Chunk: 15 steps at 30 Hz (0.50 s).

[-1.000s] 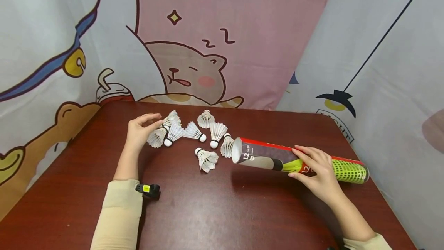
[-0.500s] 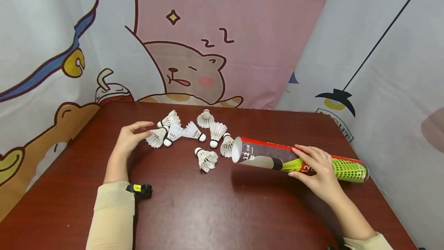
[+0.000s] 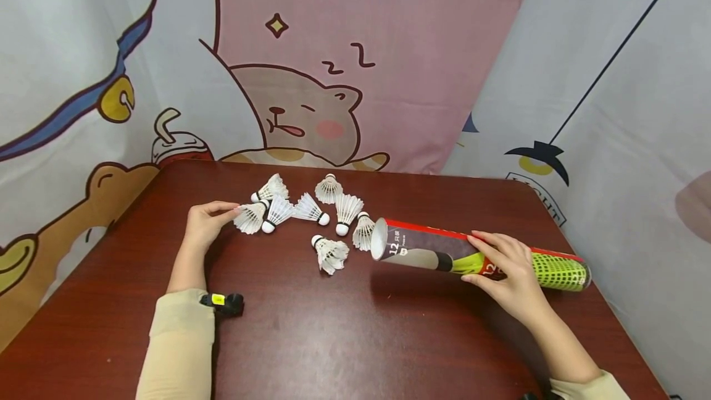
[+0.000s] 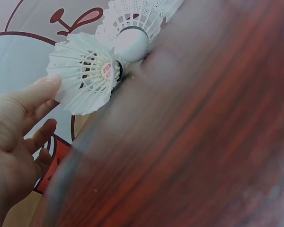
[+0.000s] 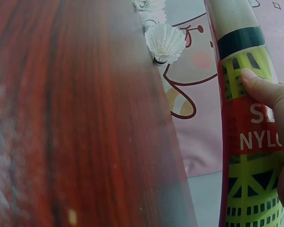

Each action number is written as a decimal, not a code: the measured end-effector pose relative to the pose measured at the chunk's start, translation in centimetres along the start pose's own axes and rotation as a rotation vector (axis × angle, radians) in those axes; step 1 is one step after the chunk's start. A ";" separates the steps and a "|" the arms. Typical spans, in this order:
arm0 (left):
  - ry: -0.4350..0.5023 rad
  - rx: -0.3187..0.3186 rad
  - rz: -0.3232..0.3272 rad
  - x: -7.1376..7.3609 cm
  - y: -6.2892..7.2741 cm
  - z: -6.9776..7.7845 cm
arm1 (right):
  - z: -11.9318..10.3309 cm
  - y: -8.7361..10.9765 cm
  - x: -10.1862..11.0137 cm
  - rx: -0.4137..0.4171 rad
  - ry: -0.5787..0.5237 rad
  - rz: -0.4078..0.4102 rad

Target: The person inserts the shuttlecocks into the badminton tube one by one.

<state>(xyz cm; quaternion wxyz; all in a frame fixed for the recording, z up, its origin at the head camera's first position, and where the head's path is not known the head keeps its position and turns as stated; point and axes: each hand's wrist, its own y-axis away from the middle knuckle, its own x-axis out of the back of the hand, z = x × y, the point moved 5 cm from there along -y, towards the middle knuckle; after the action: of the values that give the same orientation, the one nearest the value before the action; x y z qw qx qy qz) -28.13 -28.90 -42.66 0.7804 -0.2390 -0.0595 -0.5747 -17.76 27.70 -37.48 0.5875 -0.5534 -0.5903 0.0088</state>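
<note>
My left hand (image 3: 204,225) pinches the feather rim of a white shuttlecock (image 3: 250,218) at the left of a loose group. In the left wrist view the thumb lies on the skirt of this shuttlecock (image 4: 85,75), and the other fingers curl below. Right beside it lies another shuttlecock (image 3: 276,213), its round white cork (image 4: 132,45) facing the camera. My right hand (image 3: 508,273) grips a shuttlecock tube (image 3: 422,249) printed in grey, red and yellow-green. The tube lies on its side with its pale round end toward the shuttlecocks. Its thumb (image 5: 258,87) presses the printed wall.
Several more shuttlecocks (image 3: 348,213) lie scattered on the dark red-brown table (image 3: 344,338), one shuttlecock (image 3: 330,255) nearer the front. Another shuttlecock (image 3: 363,231) sits right by the tube's left end. A cartoon-printed curtain (image 3: 416,66) hangs behind and at both sides.
My left hand has drawn back leftward from the rear shuttlecock, then closed thumb and finger on the rim of the leftmost one. The right hand and tube stay in place.
</note>
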 end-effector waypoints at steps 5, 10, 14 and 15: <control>-0.017 -0.007 0.059 0.4 -0.1 -0.2 | -0.1 -0.1 0.0 0.029 -0.005 0.031; -0.017 0.012 0.084 0.8 -0.1 0.2 | -0.2 -0.1 0.1 0.035 -0.011 0.039; 0.007 0.012 0.099 1.1 -0.1 0.9 | -0.2 -0.1 0.1 0.012 -0.013 0.019; 0.013 0.009 0.098 1.1 -0.1 1.1 | -0.1 -0.1 0.1 0.003 -0.011 0.013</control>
<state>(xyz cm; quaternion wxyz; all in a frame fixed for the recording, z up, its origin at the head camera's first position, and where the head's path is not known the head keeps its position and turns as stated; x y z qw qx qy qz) -27.68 -29.42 -41.24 0.8092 -0.2342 -0.0453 -0.5370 -17.70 27.63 -37.36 0.5848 -0.5565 -0.5899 0.0167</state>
